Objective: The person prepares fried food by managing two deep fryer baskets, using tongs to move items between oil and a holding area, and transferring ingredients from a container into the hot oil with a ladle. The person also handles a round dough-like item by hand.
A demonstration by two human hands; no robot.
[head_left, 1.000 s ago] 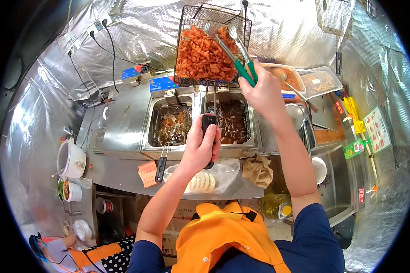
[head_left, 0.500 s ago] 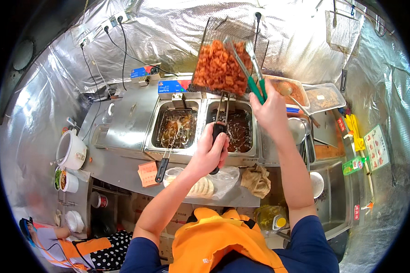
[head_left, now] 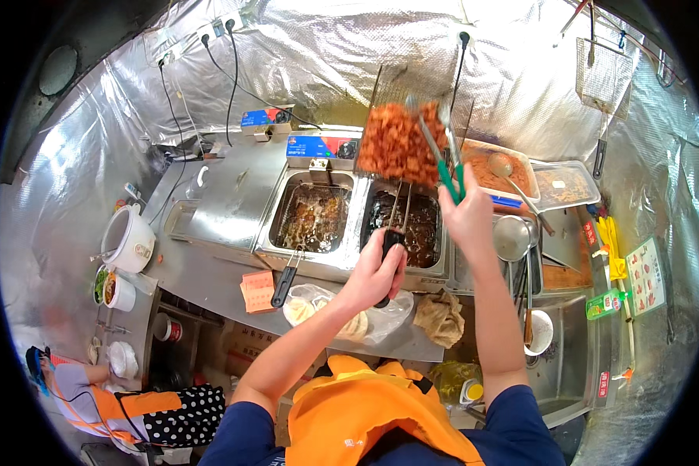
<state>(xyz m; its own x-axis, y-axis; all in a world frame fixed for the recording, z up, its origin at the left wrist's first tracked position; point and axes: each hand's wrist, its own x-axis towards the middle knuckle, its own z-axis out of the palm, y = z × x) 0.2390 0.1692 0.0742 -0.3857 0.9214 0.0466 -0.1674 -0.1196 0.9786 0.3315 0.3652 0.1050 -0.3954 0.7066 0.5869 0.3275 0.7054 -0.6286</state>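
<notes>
My left hand (head_left: 377, 273) is closed around the black handle of a wire fryer basket (head_left: 460, 124). The basket hangs over the back of the right fryer well (head_left: 443, 247), heaped with reddish-brown fried pieces (head_left: 396, 155). In my right hand (head_left: 467, 211) is a pair of metal tongs (head_left: 447, 182) with green grips. The tong tips lie over the right part of the heap; the blur hides whether they touch it. Dark oil (head_left: 415, 221) shows below the basket. A second basket, its black handle (head_left: 284, 286) toward me, sits in the bubbling left well (head_left: 314, 221).
To the right are a tub of reddish sauce (head_left: 481, 180) with a ladle, a clear tray (head_left: 571, 186), a strainer (head_left: 512, 237) and a sink (head_left: 563, 373). A plastic bag (head_left: 392, 318) and a brown cloth (head_left: 440, 318) line the front edge. Another person (head_left: 144, 415) stands lower left.
The loaded basket and the tongs have come lower in the picture, nearer the right well. Both hands keep their holds. The whole view has shifted a little.
</notes>
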